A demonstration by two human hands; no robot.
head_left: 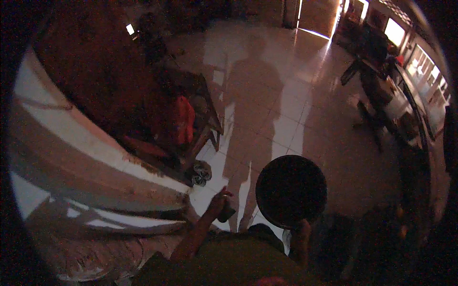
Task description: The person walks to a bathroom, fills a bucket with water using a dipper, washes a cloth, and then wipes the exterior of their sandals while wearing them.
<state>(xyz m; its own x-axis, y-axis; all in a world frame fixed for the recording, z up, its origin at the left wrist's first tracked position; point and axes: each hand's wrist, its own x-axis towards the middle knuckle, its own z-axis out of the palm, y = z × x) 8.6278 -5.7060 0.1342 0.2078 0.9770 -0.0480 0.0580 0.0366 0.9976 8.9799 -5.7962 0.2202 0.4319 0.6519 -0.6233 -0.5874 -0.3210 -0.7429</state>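
Observation:
At the lower right of the middle, my right hand (301,229) is closed on the near rim of a wide, dark, round pan (291,191). The pan's face is too dark to show what, if anything, lies in it. My left hand (218,204) is held out ahead of my body, some way left of the pan. Its fingers are bent round a small dark object (227,213) whose kind the dimness hides. Both hands are above the tiled floor.
A pale curved wall or ledge (109,152) runs along the left. Beyond it stand a wooden frame (210,107) with red cloth (185,119) and a small bundle (201,172) on the floor. Dark furniture (377,90) lines the right; a backlit door (318,18) is far ahead.

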